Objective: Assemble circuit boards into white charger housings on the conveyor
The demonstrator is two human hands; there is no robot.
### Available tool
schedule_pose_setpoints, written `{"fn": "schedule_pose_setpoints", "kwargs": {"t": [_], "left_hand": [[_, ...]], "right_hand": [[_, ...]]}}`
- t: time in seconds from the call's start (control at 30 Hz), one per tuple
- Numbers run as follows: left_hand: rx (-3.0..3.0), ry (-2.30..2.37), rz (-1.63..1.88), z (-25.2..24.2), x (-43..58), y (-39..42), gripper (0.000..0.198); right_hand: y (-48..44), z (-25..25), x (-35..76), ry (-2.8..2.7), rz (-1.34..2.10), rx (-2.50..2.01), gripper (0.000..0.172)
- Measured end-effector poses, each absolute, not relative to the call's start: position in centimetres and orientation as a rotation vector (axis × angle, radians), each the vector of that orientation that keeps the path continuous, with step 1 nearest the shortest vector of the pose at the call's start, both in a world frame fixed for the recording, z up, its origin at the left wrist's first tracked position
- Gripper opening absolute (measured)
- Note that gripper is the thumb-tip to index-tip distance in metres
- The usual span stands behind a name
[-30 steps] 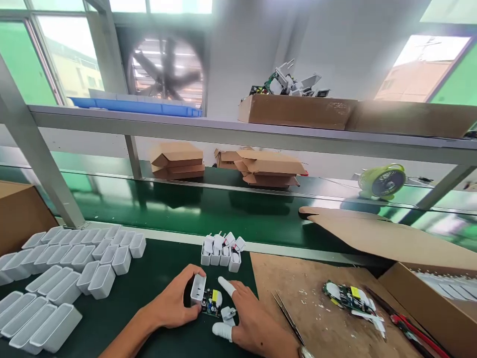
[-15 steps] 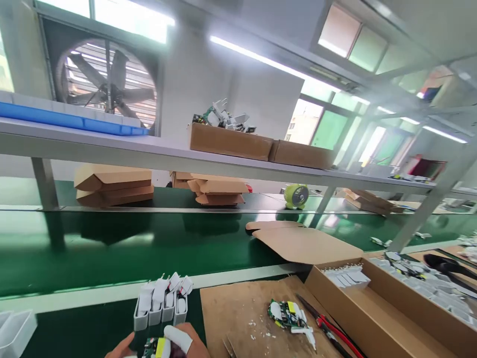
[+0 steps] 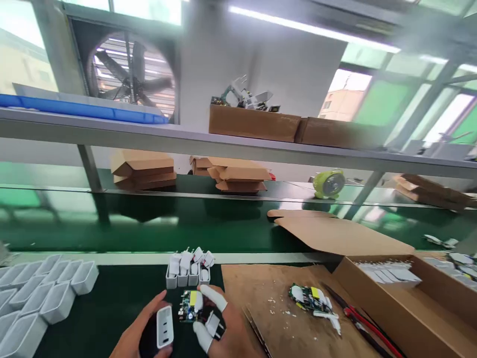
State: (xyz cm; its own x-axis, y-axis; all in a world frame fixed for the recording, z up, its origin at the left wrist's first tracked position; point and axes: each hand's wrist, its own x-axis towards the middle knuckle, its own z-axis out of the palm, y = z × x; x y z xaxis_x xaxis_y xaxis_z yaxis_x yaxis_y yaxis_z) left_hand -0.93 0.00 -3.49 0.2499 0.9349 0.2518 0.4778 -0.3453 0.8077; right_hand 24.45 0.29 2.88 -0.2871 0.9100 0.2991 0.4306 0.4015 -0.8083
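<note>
Nearer the wearer than the row of filled white plastic cases [image 3: 182,281], the left hand [image 3: 138,325] grips a white rectangular slotted plastic housing [image 3: 164,325], now parted from the green, yellow-blocked circuit board [image 3: 188,309] the right hand [image 3: 231,323] pinches, leaving both unjoined.

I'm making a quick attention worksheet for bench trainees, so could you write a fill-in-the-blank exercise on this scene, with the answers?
1. The white slotted casing is held in the person's ____ hand.
2. The right hand wears ____ coverings on its thumb and a finger.
3. The circuit board carries a bright ____ block.
4. The pointed hand tool beside the open cardboard box has handles in black and ____.

Missing words: left; white; yellow; red.
</note>
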Motion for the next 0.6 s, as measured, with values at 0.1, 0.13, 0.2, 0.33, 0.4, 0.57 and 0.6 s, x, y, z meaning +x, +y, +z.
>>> {"fn": "schedule_pose_setpoints", "kwargs": {"t": [0.1,0.13,0.2,0.33,0.4,0.57,0.6], "left_hand": [[1.887,1.281,1.023,-2.4,-1.6,-0.5,0.086],[1.901,1.274,1.018,-2.0,-1.5,-0.4,0.085],[1.950,1.255,1.017,-1.5,-1.3,-0.1,0.085],[2.026,1.177,1.020,-1.0,-1.0,0.0,0.087],[2.046,1.138,1.011,-1.0,-0.9,-0.1,0.089],[2.042,1.132,0.979,-1.0,-0.9,-0.1,0.096],[2.037,1.138,0.969,-1.0,-0.9,-0.1,0.097]], "right_hand": [[0.5,2.7,24.4,-2.005,0.706,-1.040,0.066],[0.6,2.6,24.3,-2.048,0.652,-1.001,0.068],[0.7,2.0,23.9,-2.127,0.536,-0.958,0.071],[1.0,0.7,23.4,-2.290,0.408,-0.948,0.079],[1.0,0.2,23.4,-2.350,0.391,-0.949,0.082],[1.0,0.8,23.4,-2.435,0.380,-0.966,0.078],[0.9,1.1,23.4,-2.450,0.371,-0.963,0.078]]}}
